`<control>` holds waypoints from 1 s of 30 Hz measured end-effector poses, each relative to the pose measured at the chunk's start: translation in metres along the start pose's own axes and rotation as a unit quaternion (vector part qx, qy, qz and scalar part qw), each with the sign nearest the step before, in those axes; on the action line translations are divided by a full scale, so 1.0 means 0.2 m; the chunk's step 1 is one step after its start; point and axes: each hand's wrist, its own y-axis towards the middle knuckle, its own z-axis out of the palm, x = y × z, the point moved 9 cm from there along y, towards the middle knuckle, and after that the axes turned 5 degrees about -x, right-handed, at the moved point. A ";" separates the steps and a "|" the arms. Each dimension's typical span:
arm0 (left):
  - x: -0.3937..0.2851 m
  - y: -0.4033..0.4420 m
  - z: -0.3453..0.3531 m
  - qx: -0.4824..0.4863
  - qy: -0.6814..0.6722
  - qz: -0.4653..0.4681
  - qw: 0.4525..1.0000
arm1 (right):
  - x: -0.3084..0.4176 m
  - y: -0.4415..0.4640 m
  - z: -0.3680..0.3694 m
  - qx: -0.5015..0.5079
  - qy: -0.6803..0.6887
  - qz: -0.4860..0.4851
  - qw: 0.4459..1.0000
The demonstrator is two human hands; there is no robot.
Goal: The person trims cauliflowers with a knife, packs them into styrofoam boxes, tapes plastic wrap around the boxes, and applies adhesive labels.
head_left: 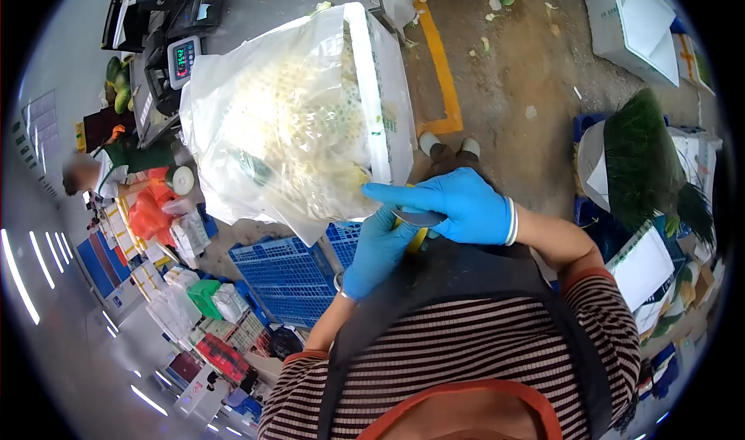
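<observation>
In front of my apron, my right hand (469, 206), in a blue glove, is closed with its index finger stretched toward the box. A short grey knife blade (421, 218) shows under its fingers; the grip is mostly covered. Close beside it, my left hand (378, 255), also blue-gloved, is closed with its fingertips near the blade. A bit of yellow (420, 240) shows between the hands, too covered to name. Just beyond stands a white foam box (378, 91), lined with a clear plastic bag (256, 129) over pale yellowish leafy vegetables.
A scale with a lit display (183, 61) sits left of the box. Blue plastic pallets (283, 277) stand at lower left. Long green vegetables (640, 153) are piled at right, below another foam box (632, 32). A co-worker (105, 168) is at far left. Leaf scraps litter the floor.
</observation>
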 end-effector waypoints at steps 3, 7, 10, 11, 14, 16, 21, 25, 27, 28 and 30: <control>-0.01 0.02 -0.10 -0.003 -0.008 -0.009 1.000 | -0.01 0.09 0.05 0.011 -0.025 0.008 1.000; 0.01 0.00 -0.14 0.026 -0.059 -0.029 0.997 | -0.01 0.15 0.10 0.032 -0.009 0.016 0.999; -0.06 -0.01 -0.19 0.014 -0.006 -0.045 0.999 | -0.03 0.19 0.13 0.050 -0.007 0.030 0.998; -0.08 0.00 -0.21 0.000 -0.009 -0.031 0.999 | -0.03 0.22 0.12 0.037 0.002 0.025 0.999; -0.16 0.03 -0.25 -0.041 0.002 0.006 0.999 | -0.03 0.32 0.05 0.041 0.051 0.089 0.994; -0.22 0.07 -0.27 -0.079 0.021 0.021 0.996 | -0.05 0.39 0.01 0.070 0.103 0.090 0.988; -0.39 0.24 -0.28 -0.177 0.000 0.051 0.983 | 0.11 0.59 -0.09 0.183 -0.127 -0.156 0.962; -0.70 0.34 -0.29 -0.376 -0.096 0.216 0.896 | 0.09 0.86 -0.46 0.154 0.116 -0.079 0.978; -0.75 0.41 -0.28 -0.391 -0.123 0.211 0.888 | -0.02 0.94 -0.56 0.095 0.141 -0.048 0.984; -0.81 0.47 -0.27 -0.409 -0.121 0.218 0.878 | -0.11 0.96 -0.57 0.066 0.157 -0.025 0.985; -0.89 0.53 -0.28 -0.437 -0.121 0.192 0.870 | -0.23 1.02 -0.68 0.071 0.143 0.102 0.982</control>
